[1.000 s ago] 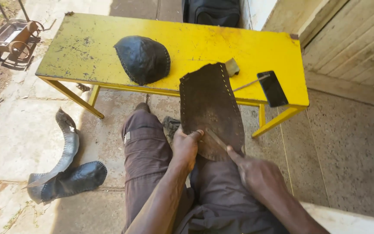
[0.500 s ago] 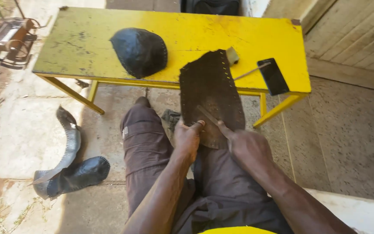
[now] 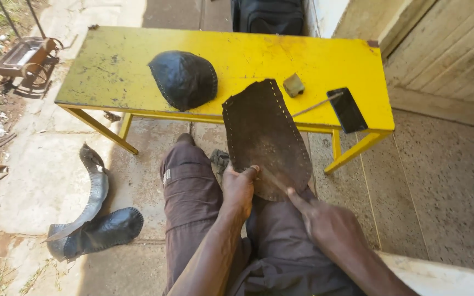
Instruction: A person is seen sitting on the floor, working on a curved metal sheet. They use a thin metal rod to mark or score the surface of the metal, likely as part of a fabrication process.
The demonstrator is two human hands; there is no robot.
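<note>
Brown leather piece gripped at 7 o'clock edge by left hand; thin tool held w/ right hand

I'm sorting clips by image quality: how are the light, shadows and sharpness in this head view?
Head view: hard sunlight on the yellow table and ground at left; the person's lap and both hands, left hand and right hand, lie in shade; brown leather piece sharp, stitch holes readable; wide-angle bending at the edges.

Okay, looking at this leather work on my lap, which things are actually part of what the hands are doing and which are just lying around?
In use:
brown leather panel
thin tool in the right hand
left hand, pinching the panel's edge

Lying about:
black domed leather piece
phone
small block
thin rod
black strips on the ground
</note>
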